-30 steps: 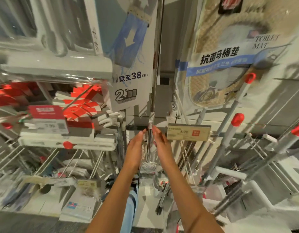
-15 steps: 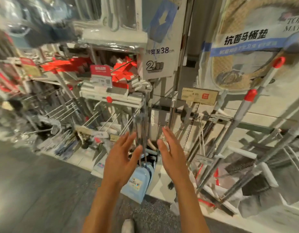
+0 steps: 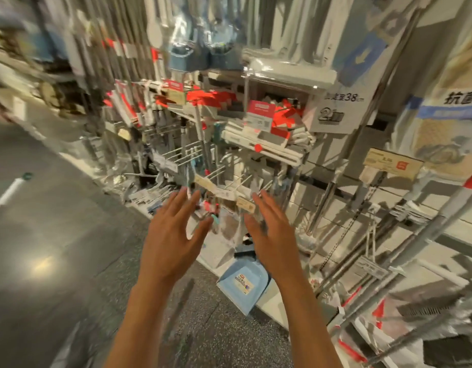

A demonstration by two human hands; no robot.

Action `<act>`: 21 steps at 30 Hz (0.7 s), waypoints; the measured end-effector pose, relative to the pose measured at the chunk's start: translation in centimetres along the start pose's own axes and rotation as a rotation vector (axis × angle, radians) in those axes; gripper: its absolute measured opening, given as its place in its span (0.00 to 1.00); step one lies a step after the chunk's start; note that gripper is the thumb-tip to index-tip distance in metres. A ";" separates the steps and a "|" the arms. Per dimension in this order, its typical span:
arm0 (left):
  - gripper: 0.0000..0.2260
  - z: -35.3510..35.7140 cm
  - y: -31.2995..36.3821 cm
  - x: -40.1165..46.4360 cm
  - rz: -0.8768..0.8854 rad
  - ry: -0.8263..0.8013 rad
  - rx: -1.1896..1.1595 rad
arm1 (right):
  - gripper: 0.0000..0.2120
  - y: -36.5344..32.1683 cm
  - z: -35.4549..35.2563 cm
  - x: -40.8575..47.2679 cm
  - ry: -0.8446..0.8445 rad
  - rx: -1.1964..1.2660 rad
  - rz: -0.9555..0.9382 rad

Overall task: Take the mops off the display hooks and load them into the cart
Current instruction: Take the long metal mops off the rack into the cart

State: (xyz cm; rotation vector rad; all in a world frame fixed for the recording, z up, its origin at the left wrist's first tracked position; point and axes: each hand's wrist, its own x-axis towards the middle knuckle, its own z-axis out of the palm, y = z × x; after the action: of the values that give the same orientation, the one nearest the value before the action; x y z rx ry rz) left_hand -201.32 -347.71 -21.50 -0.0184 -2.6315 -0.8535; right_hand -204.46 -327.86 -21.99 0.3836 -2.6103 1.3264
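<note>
Reaching toward the display, the left hand [image 3: 174,235] and right hand [image 3: 269,232] were both spread, fingers straight, grasping nothing. Mops [image 3: 266,134] hung on the display hooks [image 3: 229,179] at twelve o'clock of the hands, apart from them. No cart was in view. A blue dustpan [image 3: 243,285] leaned at six o'clock below. Judged light but long and unwieldy, with stiff handles; best gripped mid-shaft with both hands.
</note>
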 end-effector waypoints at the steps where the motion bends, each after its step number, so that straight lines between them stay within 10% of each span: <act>1: 0.36 -1.7 -1.3 -1.3 -0.024 0.026 0.003 | 0.32 -1.5 1.2 -0.3 -0.022 -0.009 -0.028; 21: 0.29 -28.9 -19.7 -35.2 -0.627 0.468 0.225 | 0.29 -28.4 29.6 -21.3 -0.595 0.181 -0.459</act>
State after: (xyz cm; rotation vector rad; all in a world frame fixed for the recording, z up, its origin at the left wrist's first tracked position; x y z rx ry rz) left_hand -161.11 -376.70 -23.45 0.9815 -2.2675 -0.6247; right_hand -176.86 -364.93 -23.51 1.5064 -2.5628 1.4351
